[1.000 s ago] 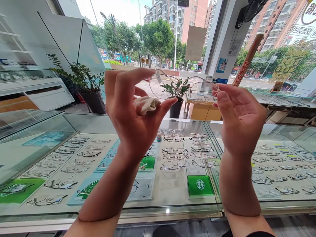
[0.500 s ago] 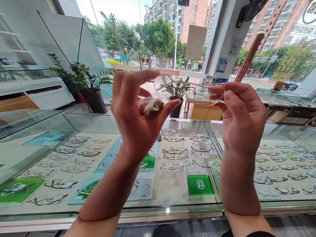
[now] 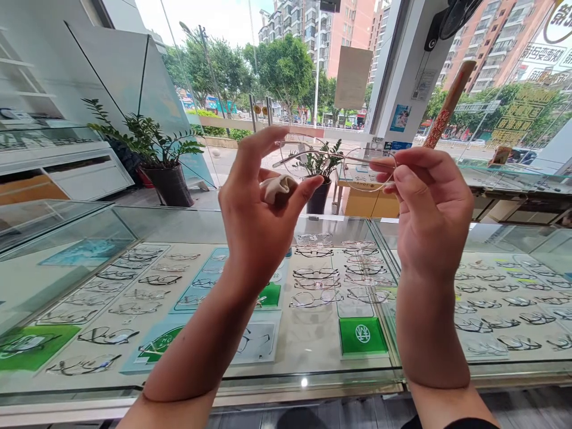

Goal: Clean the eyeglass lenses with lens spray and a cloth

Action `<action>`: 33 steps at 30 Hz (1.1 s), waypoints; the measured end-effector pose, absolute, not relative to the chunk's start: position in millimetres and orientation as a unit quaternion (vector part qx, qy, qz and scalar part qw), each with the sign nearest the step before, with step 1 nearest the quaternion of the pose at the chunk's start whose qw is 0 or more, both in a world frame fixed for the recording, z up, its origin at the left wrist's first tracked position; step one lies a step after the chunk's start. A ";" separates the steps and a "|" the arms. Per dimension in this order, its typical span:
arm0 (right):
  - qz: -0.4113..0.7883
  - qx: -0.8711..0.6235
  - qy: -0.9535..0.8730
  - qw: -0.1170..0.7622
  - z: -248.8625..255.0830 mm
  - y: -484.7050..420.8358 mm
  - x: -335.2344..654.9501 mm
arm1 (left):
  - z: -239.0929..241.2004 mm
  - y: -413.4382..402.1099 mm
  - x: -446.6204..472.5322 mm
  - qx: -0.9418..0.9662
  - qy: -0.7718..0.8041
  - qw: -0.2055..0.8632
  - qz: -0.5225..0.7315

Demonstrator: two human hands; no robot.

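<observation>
1. Up just right of the frame's centre hung the eyeglasses (image 3: 339, 156), a thin-rimmed pair raised well above the counter and level with the bright window (image 3: 223, 36), presumably so that daylight came through the lenses.
2. The right hand (image 3: 431, 208), right of centre, had them: thumb and fingers pinched the right end of the rim, a hold that seemed chosen to leave most of the lens faces uncovered.
3. And there, at the centre, was the left hand (image 3: 257, 199), forefinger arched towards the pair's left end, thumb stretched out below! Whether that fingertip really touched the rim, I could not tell.
4. Tucked into that same palm, gripped by the curled fingers, sat a pale, bunched cloth (image 3: 276, 189), likely stowed there so that thumb and forefinger were free.
5. Slim bars crossed behind the rims, perhaps the folded arms; too fine to be sure.
6. Below, the glass counter (image 3: 308, 345) filled the lower frame, its rows of spectacles (image 3: 316, 273) spread apart, probably so each showed from above, with a green block (image 3: 361, 335) lower right of centre.
</observation>
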State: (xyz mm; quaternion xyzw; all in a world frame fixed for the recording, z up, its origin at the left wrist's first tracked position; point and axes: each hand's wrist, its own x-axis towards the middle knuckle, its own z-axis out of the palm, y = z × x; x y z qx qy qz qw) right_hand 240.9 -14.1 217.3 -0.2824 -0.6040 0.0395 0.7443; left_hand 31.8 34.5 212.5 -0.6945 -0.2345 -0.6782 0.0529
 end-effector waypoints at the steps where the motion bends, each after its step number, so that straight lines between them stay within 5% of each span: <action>1: 0.039 -0.284 -0.603 0.745 217.1 -14.1 240.8 | 212.6 34.3 32.1 -0.696 -0.233 0.049 -0.678; 16: -0.032 -0.329 -0.629 0.703 214.1 -8.8 246.3 | 218.6 31.9 35.1 -0.690 -0.183 -0.050 -0.698; 33: -0.010 -0.345 -0.643 0.683 221.8 -14.7 249.6 | 222.2 37.9 21.3 -0.765 -0.157 -0.030 -0.624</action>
